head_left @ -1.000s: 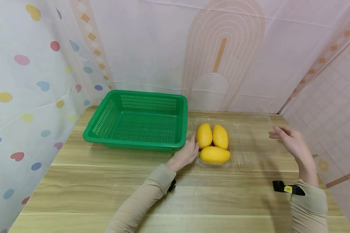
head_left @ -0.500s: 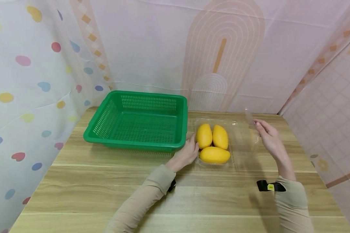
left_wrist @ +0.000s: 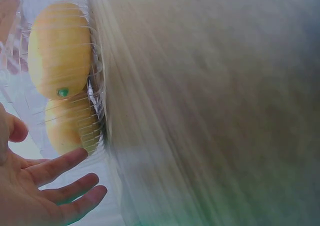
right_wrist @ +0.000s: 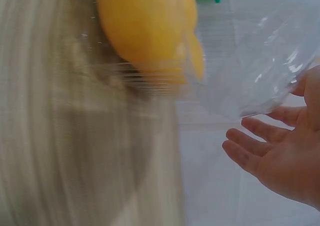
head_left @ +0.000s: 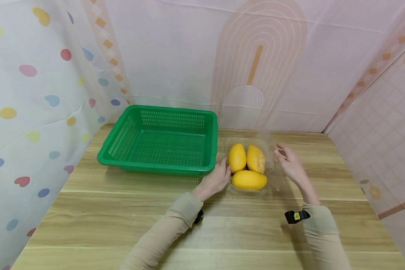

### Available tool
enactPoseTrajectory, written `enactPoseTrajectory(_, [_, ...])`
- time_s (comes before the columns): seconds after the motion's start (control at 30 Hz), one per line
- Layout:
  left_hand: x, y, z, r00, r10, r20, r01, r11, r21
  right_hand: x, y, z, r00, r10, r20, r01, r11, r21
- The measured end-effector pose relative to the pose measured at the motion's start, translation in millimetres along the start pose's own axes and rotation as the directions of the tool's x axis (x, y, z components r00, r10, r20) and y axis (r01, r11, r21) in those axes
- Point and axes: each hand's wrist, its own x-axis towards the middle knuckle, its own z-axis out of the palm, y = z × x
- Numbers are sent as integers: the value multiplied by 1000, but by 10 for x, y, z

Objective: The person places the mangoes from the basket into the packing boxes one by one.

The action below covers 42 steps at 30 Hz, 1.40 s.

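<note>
Three yellow mangoes (head_left: 249,180) lie in a clear plastic clamshell box (head_left: 234,190), two side by side and one across the front. My left hand (head_left: 216,178) rests against the box's left side. In the left wrist view its fingers (left_wrist: 60,167) are spread along the clear wall, the thumb apart from them. On the right, my right hand (head_left: 291,165) pinches the edge of the raised clear lid (right_wrist: 255,81) between thumb and forefinger; the other fingers extend loosely. The lid leans over the right-hand mango, and its outline is faint in the head view.
A green slotted plastic basket (head_left: 168,165) with nothing in it stands left of the box, close to my left hand. All this is on a wood-grain table (head_left: 239,232). Patterned curtains (head_left: 175,56) hang behind and at both sides.
My right hand has moved left, bringing the clear lid up and over toward the mangoes. The left hand stays at the box's left side; the mangoes and basket have not moved.
</note>
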Motion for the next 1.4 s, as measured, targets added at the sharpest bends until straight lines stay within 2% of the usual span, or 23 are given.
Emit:
enactPoseTrajectory(0.27, [-27, 4, -8, 1000, -22, 8, 22, 999, -28, 29, 71, 156, 993, 83, 83, -81, 996, -33])
enactPoseTrajectory(0.43, [-54, 22, -24, 999, -38, 3, 38, 999, -37, 46, 89, 242, 990, 107, 91, -102, 993, -58])
enactPoseTrajectory(0.7, [-99, 32, -62, 999, -24, -21, 24, 1000, 1, 49, 63, 325, 991, 106, 83, -98, 990, -100])
enactPoseTrajectory(0.9, [-143, 41, -71, 999, -35, -11, 35, 998, 47, 51, 63, 351, 988, 119, 95, -110, 989, -100])
enactPoseTrajectory(1.03, [-187, 63, -72, 1000, -6, -12, 7, 997, 81, 58, 71, 355, 987, 125, 106, -114, 988, -101])
enactPoseTrajectory(1.23, [-271, 107, -73, 998, 30, -51, -22, 989, 148, 54, 67, 351, 984, 137, 114, -125, 987, -101])
enactPoseTrajectory(1.4, [-326, 155, -80, 999, 19, -36, -13, 985, 171, 48, 68, 343, 983, 146, 115, -134, 985, -105])
